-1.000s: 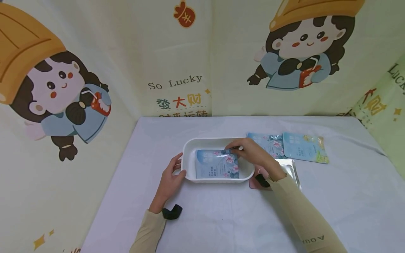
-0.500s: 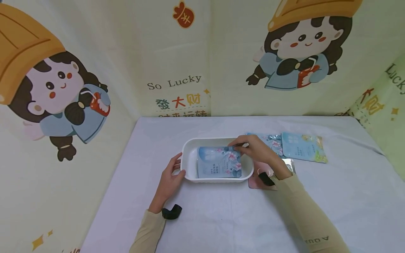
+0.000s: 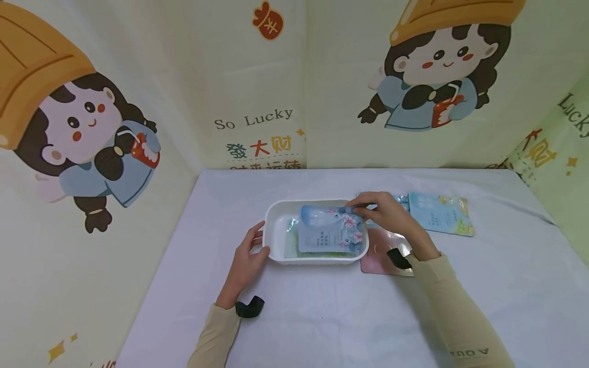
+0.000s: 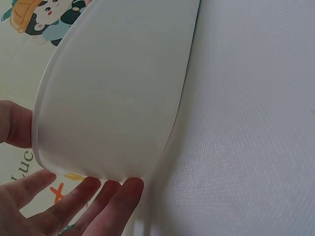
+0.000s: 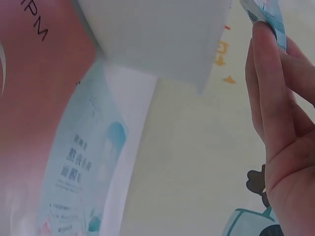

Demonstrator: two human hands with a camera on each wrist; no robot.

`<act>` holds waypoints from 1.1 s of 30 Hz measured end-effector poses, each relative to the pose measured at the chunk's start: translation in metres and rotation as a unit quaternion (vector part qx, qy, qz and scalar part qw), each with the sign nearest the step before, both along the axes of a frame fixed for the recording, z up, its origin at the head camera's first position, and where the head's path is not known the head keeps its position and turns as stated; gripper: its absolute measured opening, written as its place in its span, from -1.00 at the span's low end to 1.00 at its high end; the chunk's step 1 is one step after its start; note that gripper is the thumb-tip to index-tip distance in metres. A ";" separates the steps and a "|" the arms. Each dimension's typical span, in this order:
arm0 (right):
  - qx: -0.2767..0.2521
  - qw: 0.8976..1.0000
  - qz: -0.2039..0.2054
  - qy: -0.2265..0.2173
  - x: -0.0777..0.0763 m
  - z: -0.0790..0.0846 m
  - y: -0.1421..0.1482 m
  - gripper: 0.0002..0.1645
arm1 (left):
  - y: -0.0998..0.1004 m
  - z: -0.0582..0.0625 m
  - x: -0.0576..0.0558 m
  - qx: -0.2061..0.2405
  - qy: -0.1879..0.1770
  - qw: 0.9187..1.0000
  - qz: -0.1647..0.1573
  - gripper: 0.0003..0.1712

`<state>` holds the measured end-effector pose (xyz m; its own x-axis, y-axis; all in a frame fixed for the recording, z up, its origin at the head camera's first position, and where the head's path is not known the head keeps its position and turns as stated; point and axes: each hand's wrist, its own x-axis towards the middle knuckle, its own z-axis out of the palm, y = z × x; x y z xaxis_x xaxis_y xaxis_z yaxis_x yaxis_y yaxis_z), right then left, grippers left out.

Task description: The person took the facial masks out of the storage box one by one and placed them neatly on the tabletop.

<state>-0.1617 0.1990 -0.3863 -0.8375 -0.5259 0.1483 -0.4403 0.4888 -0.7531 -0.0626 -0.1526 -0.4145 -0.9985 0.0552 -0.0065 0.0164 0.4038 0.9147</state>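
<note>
A white tray (image 3: pixel 277 237) stands on the table. My left hand (image 3: pixel 248 260) rests against its left end, the thumb at the near corner; in the left wrist view the fingertips (image 4: pixel 130 189) press the outer wall, spread and fairly straight. Between thumb and fingers, my right hand (image 3: pixel 386 212) pinches the top right corner of a light-blue sheet mask packet (image 3: pixel 322 235) with pink flowers. The packet is over the tray's right part. Under it shows the edge of a pale green packet (image 3: pixel 291 246), mostly covered. In the right wrist view, only the held corner (image 5: pixel 270 12) is visible.
Right of the tray lies a pink packet (image 3: pixel 375 253), partly hidden by my right wrist. Behind that hand is a blue packet (image 3: pixel 402 200), mostly hidden, with another light-blue packet (image 3: pixel 442 214) to its right. A printed curtain (image 3: pixel 331 128) hangs at the table's back edge.
My right hand has moved right and slightly back with the blue sheet mask packet, uncovering the pale green one under it. The left hand and the tray stay put.
</note>
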 end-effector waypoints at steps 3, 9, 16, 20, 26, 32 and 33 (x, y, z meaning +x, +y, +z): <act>0.004 1.000 -0.006 0.003 0.000 0.004 0.003 -0.72 | -0.003 -0.014 -0.004 0.003 0.000 1.000 0.007 -0.31; 0.002 1.000 -0.013 0.011 -0.002 0.006 0.010 -0.72 | -0.010 -0.036 -0.009 0.014 0.002 1.000 0.009 -0.31; -0.002 1.000 -0.017 0.014 -0.002 0.011 0.018 -0.72 | -0.010 -0.037 -0.010 0.013 -0.001 1.000 0.012 -0.31; 0.005 1.000 -0.021 0.016 0.000 0.015 0.022 -0.71 | -0.009 -0.038 -0.011 0.008 -0.005 1.000 0.013 -0.29; 0.010 0.999 -0.026 0.021 0.003 0.019 0.025 -0.71 | -0.010 -0.037 -0.010 0.008 0.000 1.000 0.011 -0.31; 0.005 0.999 -0.028 0.024 0.006 0.024 0.033 -0.71 | -0.012 -0.040 -0.010 0.018 0.014 1.000 0.003 -0.31; 0.004 0.999 -0.028 0.025 0.006 0.024 0.035 -0.71 | -0.012 -0.040 -0.010 0.018 0.015 1.000 0.003 -0.32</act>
<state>-0.1553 0.2341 -0.3620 -0.8567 -0.4805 0.1877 -0.4502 0.5186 -0.7269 -0.0723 -0.1647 -0.4548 -0.9984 0.0499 0.0254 0.0421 0.3702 0.9280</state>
